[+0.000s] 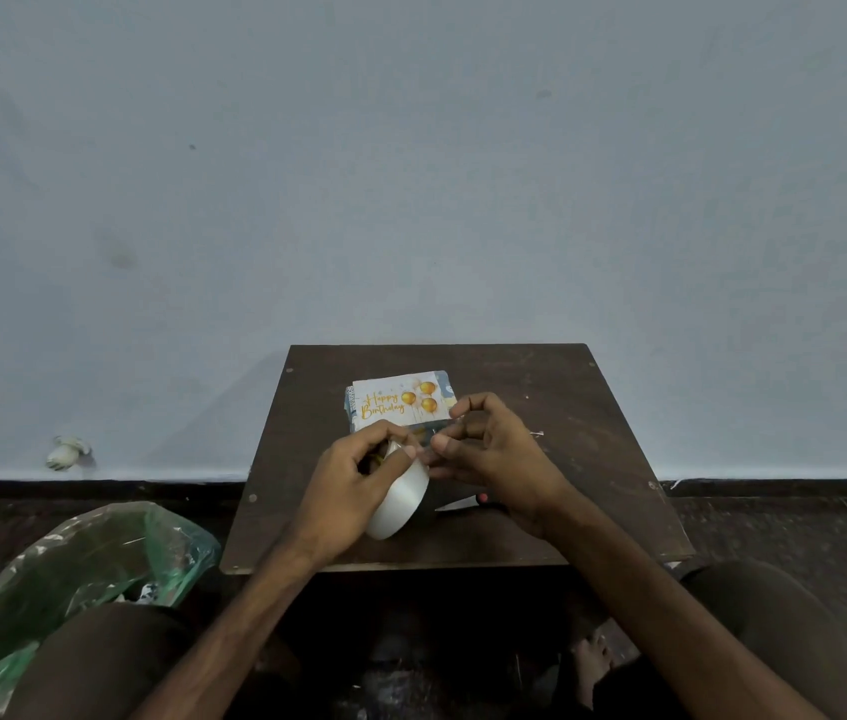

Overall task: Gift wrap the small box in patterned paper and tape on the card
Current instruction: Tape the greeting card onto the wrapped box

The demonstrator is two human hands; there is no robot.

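Note:
A white card [400, 400] with gold "Happy Birthday" lettering and gold balloons lies on top of the wrapped box [349, 402], whose blue patterned paper shows at the left and right edges. My left hand [353, 485] grips a roll of clear tape [403, 498] just in front of the box. My right hand [489, 449] pinches the free end of the tape strip [437, 439], stretched a short way from the roll over the card's near edge.
The box sits on a small dark wooden table [566, 433] against a pale blue wall. Scissors [463, 504] with a red pivot lie under my right wrist. A green plastic waste bag [88, 574] stands on the floor to the left.

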